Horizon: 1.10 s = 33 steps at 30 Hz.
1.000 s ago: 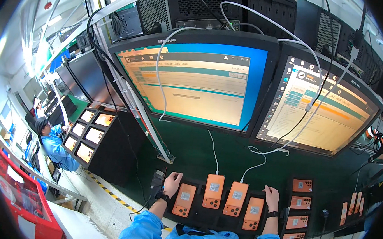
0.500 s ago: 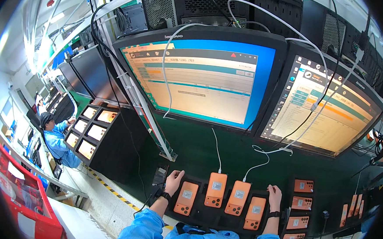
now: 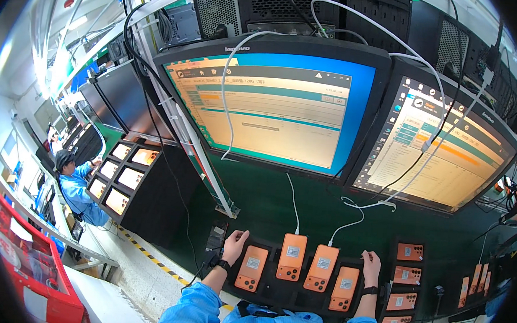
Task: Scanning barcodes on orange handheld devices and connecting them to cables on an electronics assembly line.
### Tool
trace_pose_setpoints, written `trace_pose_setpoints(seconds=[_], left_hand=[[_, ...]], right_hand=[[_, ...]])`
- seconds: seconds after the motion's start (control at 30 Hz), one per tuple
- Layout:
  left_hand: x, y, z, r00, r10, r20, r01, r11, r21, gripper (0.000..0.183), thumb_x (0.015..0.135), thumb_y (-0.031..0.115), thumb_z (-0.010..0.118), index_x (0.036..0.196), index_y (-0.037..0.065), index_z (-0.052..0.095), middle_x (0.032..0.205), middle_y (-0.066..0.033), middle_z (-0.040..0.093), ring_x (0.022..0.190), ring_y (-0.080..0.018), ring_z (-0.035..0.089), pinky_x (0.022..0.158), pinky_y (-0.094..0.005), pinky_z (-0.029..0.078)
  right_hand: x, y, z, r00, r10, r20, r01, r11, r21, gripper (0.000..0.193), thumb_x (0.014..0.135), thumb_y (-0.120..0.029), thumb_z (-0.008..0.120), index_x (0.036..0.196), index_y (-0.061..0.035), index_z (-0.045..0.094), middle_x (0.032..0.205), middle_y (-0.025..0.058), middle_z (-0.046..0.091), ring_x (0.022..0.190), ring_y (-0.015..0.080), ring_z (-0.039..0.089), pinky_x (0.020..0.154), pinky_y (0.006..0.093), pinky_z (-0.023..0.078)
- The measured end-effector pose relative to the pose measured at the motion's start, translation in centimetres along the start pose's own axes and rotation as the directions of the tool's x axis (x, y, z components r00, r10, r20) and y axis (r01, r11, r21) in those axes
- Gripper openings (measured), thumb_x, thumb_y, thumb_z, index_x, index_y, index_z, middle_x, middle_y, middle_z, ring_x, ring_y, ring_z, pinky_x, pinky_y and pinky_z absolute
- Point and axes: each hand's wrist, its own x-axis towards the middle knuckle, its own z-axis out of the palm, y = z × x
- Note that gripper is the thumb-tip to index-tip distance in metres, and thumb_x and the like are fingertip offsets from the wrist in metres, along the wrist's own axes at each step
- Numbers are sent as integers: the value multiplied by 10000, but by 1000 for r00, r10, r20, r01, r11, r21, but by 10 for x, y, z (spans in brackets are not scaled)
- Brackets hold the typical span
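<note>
A black tray (image 3: 266, 300) in front of me holds a row of orange phones, camera end toward me, each with a white label. My left hand (image 3: 234, 248) rests at the tray's left end beside the leftmost phone (image 3: 252, 269), its fingers curled in and nothing visible in them. White cables run into the tops of the two middle phones, the left-middle one (image 3: 292, 257) and the right-middle one (image 3: 321, 268). At the right end, my right hand (image 3: 371, 266) lies by the rightmost phone (image 3: 343, 288), fingers also curled, with no object visible in it.
Two lit monitors, a left one (image 3: 267, 112) and a right one (image 3: 431, 142), stand over the green bench (image 3: 256, 191). More orange phones (image 3: 405, 274) lie in a black rack at right. A black display stand (image 3: 162, 182) and a person in blue (image 3: 76, 186) are at left.
Both hands and the phones stay where they were. The view has shifted very slightly, and a small triangle icon on the left monitor has turned from red to pale.
</note>
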Motion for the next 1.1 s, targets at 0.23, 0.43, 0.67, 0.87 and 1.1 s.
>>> trace_pose_setpoints(seconds=[0.23, 0.43, 0.67, 0.87, 1.1], left_hand=[[2, -4, 0, 999, -28, 35, 30, 998, -62, 471, 915, 426, 669, 1066, -20, 667, 949, -114, 715, 895, -180, 669, 810, -302, 506], [2, -6, 1, 999, -27, 27, 28, 997, -68, 457, 917, 413, 672, 1060, -21, 668, 934, -103, 712, 880, -167, 664, 802, -298, 505], [2, -4, 1, 999, -29, 35, 31, 998, -53, 450, 915, 409, 676, 1051, -21, 670, 934, -103, 713, 883, -169, 664, 800, -296, 505], [4, -9, 2, 999, 38, 32, -35, 995, -89, 416, 916, 386, 683, 1024, -15, 676, 899, -91, 701, 848, -154, 641, 776, -291, 494], [9, -14, 3, 999, -8, 31, 10, 998, -60, 442, 919, 405, 670, 1030, -22, 674, 905, -96, 694, 857, -160, 629, 789, -302, 487]], right_hand=[[0, 0, 0, 1000, 7, -2, -7, 1000, -5, 284, 962, -224, 607, 847, 34, 633, 742, 78, 652, 717, 143, 618, 679, 285, 455], [0, 1, 0, 1000, 19, -10, -19, 1000, 13, 273, 956, -220, 614, 843, 28, 631, 740, 73, 649, 711, 145, 614, 679, 285, 455], [2, 6, 2, 997, 27, -70, -29, 999, -28, 251, 952, -214, 616, 871, 23, 625, 761, 74, 647, 716, 148, 608, 689, 285, 460], [2, 13, 5, 992, -1, -123, 1, 1000, 1, 249, 941, -232, 634, 916, 16, 623, 766, 69, 650, 718, 154, 612, 686, 292, 469], [-1, 7, 1, 994, 80, -79, -83, 996, -35, 264, 936, -243, 641, 925, 19, 615, 764, 72, 653, 732, 142, 625, 688, 283, 474]])
